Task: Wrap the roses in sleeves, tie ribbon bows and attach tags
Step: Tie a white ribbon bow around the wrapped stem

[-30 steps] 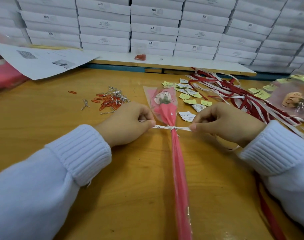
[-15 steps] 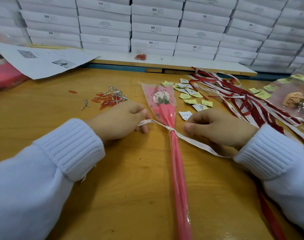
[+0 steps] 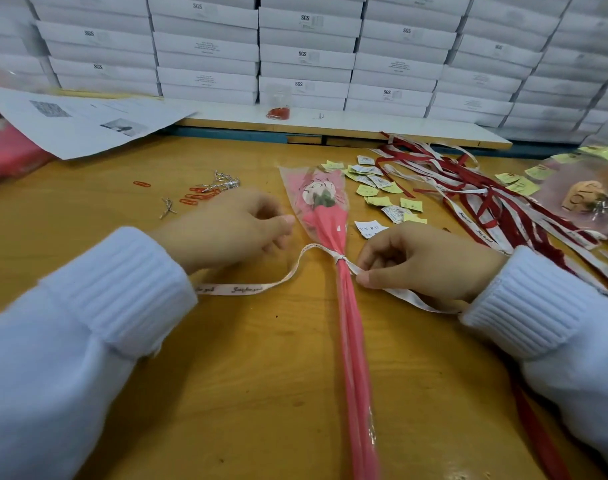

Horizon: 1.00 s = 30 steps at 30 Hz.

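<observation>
The left hand, loosely curled and holding nothing, is beside the ribbon's slack end on the table. The sleeved rose lies mid-table with the ribbon knotted round it. The right hand pinches the ribbon just right of the knot.

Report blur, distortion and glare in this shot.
Head view: left hand smeared by motion; right hand, pinching the ribbon, sharper. Head view: wide-angle lens bows the boxes outward. Head view: soft even light, faint shadows on the table, small glints low on the rose's sleeve.
</observation>
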### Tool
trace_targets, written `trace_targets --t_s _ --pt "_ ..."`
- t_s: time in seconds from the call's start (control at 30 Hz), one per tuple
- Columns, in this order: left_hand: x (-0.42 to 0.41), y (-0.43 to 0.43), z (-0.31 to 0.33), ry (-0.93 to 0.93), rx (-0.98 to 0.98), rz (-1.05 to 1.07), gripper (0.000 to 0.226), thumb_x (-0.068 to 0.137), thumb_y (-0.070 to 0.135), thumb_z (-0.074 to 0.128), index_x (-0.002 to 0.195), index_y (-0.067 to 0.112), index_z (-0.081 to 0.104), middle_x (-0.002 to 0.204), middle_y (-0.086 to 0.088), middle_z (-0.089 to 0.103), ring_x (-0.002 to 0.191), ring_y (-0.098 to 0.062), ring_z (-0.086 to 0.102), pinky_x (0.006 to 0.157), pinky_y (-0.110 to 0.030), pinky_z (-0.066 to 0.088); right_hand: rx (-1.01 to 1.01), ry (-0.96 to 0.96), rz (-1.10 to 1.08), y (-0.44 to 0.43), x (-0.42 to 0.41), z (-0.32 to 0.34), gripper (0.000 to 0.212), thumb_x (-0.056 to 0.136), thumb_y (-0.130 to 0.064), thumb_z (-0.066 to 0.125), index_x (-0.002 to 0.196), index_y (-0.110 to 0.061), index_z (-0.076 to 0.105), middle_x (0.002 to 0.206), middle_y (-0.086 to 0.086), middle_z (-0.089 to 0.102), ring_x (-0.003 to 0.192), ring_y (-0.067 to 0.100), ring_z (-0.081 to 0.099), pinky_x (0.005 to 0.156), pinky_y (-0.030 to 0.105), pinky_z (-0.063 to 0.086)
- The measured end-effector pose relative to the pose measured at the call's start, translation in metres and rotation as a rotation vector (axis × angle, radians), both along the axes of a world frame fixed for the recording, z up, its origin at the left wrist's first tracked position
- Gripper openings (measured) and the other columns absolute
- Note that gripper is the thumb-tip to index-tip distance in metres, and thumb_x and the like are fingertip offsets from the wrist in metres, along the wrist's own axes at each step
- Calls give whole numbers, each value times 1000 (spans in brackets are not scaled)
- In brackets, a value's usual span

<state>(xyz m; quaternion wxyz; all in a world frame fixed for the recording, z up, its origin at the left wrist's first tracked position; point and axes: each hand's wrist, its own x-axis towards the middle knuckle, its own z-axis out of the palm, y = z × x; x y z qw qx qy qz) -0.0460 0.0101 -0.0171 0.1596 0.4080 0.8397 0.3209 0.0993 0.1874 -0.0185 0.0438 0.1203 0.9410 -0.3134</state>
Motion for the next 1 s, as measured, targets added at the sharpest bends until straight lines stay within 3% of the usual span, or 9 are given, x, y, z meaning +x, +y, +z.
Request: trace_targets --t_s 0.1,0.2,0.37,0.47,0.6,0.73,0.83,1.0 --pt "8 13 -15 173 72 -43 20 90 40 56 93 24 67 88 12 67 82 -2 60 72 -16 45 15 40 -31 -4 -2 -2 9 85 -31 66 88 -24 71 79 -1 69 67 6 59 69 21 50" --pt "14 22 -25 306 49 -128 13 86 36 65 93 25 67 79 20 57 74 7 52 63 -6 38 28 89 -48 -7 -3 -3 9 87 -31 65 85 -24 72 65 -9 62 56 -5 53 54 9 42" --pt "16 27 -28 442 77 -194 6 87 30 64 84 27 69 70 21 52 73 -1 50 68 -20 39 52 128 -47 -10 -5 -5 11 88 -28 63 81 -23 71 62 -11 61 53 -7 52 52 6 38" --pt "17 27 -27 400 66 -210 14 88 33 61 83 23 70 75 15 61 75 -1 55 69 -21 43 71 136 -43 -11 -6 -6 13 89 -27 62 80 -22 70 61 -9 63 51 -4 51 50 8 38" --pt "20 28 -25 212 117 -160 35 97 33 45 74 19 66 58 14 60 57 3 54 56 -11 37 56 125 -48 -11 -6 -6 14 90 -27 60 82 -21 71 63 -7 65 52 -2 52 53 8 40" --pt "20 28 -22 35 99 -71 32 100 24 42 80 15 66 58 8 67 56 -9 60 68 -27 51 43 114 -57 -13 -6 -6 16 92 -28 58 82 -23 70 62 -8 64 53 -6 52 56 5 40" --pt "22 27 -20 4 70 -66 24 92 20 56 70 19 66 61 8 68 75 -27 67 76 -39 55 37 112 -55 -13 -6 -5 18 92 -28 58 79 -25 69 64 -7 65 54 -5 53 56 6 41" --pt "26 27 -20 54 39 -45 17 86 27 65 72 20 71 65 11 66 66 -5 61 63 -16 46 29 109 -57 -14 -6 -6 17 91 -27 59 80 -23 70 64 -7 65 55 -5 54 57 5 40"
